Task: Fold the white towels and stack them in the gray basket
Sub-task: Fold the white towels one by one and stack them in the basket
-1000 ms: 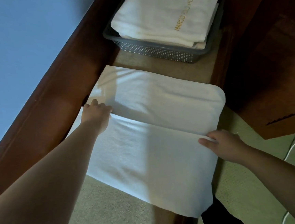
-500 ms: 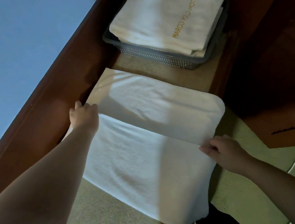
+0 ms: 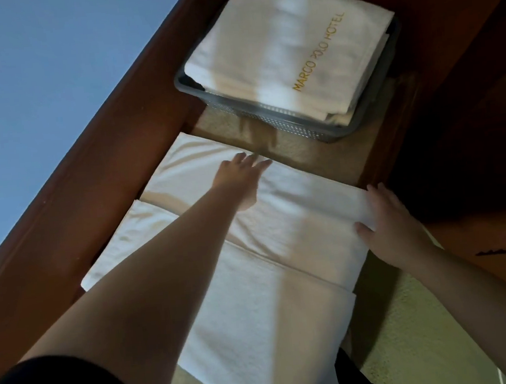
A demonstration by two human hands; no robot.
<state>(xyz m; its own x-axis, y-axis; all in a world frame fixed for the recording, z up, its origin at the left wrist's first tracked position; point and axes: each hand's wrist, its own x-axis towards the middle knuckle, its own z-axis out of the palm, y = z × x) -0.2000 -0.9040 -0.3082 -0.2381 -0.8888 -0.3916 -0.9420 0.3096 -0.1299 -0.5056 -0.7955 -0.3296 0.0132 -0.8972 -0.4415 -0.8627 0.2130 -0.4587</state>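
Towel (image 3: 279,226) lies under both your hands, spread on the beige surface (image 3: 309,153) with one layer folded over another. Your left hand (image 3: 239,177) rests flat on its far part, fingers straight and released. Your right hand (image 3: 392,225) presses the towel's right edge, fingers extended (nothing pinched that the view shows). Beyond your left fingertips, well apart, sits the gray basket (image 3: 297,123) holding folded towels (image 3: 288,54), the top one lettered MARCO POLO HOTEL. A wooden rail (image 3: 92,190) runs left of your left arm.
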